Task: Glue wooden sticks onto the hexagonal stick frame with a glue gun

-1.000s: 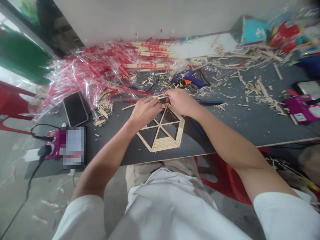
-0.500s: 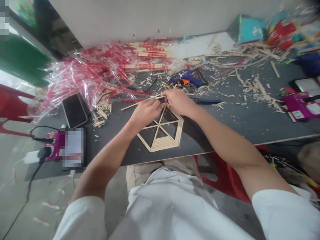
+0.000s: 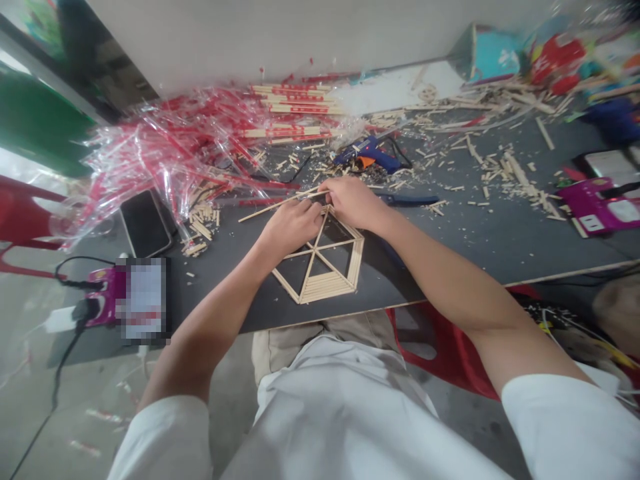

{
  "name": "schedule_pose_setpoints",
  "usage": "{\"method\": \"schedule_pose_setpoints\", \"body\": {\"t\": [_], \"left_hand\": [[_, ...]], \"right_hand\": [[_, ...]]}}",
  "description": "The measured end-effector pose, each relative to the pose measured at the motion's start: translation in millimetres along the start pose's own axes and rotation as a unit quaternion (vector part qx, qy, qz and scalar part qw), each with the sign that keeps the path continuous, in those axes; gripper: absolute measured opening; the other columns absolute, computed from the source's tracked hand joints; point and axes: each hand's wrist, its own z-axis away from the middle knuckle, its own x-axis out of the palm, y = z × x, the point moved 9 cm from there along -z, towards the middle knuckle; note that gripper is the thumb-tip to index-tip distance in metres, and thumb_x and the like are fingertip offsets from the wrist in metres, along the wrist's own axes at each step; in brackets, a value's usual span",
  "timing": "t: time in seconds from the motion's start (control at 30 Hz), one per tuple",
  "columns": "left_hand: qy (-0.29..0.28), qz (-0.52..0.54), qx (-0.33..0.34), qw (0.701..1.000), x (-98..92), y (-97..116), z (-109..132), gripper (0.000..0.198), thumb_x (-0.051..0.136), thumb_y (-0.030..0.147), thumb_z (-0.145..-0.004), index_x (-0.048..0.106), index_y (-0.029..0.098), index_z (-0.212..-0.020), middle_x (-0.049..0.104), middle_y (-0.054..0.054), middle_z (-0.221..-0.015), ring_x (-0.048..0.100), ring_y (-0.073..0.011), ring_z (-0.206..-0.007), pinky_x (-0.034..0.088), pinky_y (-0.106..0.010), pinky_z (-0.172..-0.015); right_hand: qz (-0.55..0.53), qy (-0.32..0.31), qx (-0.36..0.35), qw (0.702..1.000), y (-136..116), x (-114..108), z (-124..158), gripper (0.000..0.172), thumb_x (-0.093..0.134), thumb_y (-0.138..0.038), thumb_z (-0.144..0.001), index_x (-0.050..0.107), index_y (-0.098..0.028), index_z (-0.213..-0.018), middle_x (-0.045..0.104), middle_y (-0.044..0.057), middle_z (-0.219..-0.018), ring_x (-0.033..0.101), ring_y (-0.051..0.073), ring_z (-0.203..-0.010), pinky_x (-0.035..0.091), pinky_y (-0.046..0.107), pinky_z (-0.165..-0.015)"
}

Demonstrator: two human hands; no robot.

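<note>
A six-sided frame of pale chopsticks (image 3: 330,285) with crossing spokes lies flat near the table's front edge, its near and right sides built up in several rows. My left hand (image 3: 295,230) covers the frame's far left part, fingers bent and closed at the far corner. Just beyond that corner, my right hand (image 3: 353,200) pinches the right end of a loose chopstick (image 3: 260,213), which slants out to the left behind my left hand. The fingertips of both hands nearly meet, and what lies between them is partly hidden.
Behind my hands lie a blue glue gun (image 3: 375,155) and blue-handled pliers (image 3: 410,200). Red-and-clear wrappers (image 3: 165,140) heap at the back left, beside wrapped chopsticks (image 3: 295,107). A phone (image 3: 146,223) and purple power strips (image 3: 595,207) flank the work. Cut stick bits (image 3: 515,173) litter the right.
The whole view has shifted slightly to the left. My hands, the chopstick and the frame keep nearly the same places relative to each other.
</note>
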Motion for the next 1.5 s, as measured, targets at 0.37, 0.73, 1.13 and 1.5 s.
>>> {"method": "schedule_pose_setpoints", "body": {"t": [0.37, 0.73, 1.13, 1.5], "left_hand": [[-0.003, -0.02, 0.018, 1.0, -2.2, 2.7, -0.9, 0.036, 0.045, 0.004, -0.105, 0.072, 0.013, -0.085, 0.069, -0.011, -0.084, 0.065, -0.0229, -0.082, 0.044, -0.036, -0.065], [-0.003, -0.039, 0.027, 0.999, -2.5, 3.2, -0.9, 0.037, 0.043, 0.005, -0.106, 0.073, 0.013, -0.087, 0.07, -0.01, -0.084, 0.065, -0.022, -0.082, 0.042, -0.035, -0.063], [0.032, -0.044, 0.031, 0.998, -8.9, 1.8, 2.5, 0.037, 0.045, 0.005, -0.106, 0.072, 0.014, -0.083, 0.068, -0.008, -0.08, 0.064, -0.0202, -0.077, 0.039, -0.035, -0.06], [0.021, -0.082, 0.044, 0.995, -9.6, 5.4, 0.3, 0.035, 0.047, 0.005, -0.104, 0.072, 0.014, -0.083, 0.066, -0.007, -0.079, 0.065, -0.0204, -0.078, 0.039, -0.033, -0.059]], "right_hand": [[0.001, 0.014, -0.008, 1.0, 2.3, 1.5, -0.2, 0.037, 0.047, -0.005, -0.094, 0.076, -0.012, -0.116, 0.08, 0.016, -0.111, 0.072, 0.029, -0.103, 0.047, 0.036, -0.091], [-0.002, 0.018, -0.007, 1.0, 3.3, 2.1, -0.5, 0.036, 0.047, -0.006, -0.094, 0.075, -0.012, -0.114, 0.079, 0.015, -0.105, 0.071, 0.029, -0.098, 0.046, 0.036, -0.088], [0.001, 0.014, -0.004, 1.0, 2.4, 1.8, -0.9, 0.034, 0.049, -0.005, -0.094, 0.076, -0.012, -0.115, 0.08, 0.017, -0.113, 0.071, 0.031, -0.105, 0.047, 0.036, -0.09], [0.004, 0.007, -0.007, 1.0, 2.1, 2.2, -1.0, 0.035, 0.049, -0.003, -0.093, 0.075, -0.011, -0.115, 0.079, 0.016, -0.11, 0.07, 0.03, -0.102, 0.046, 0.035, -0.088]]}}
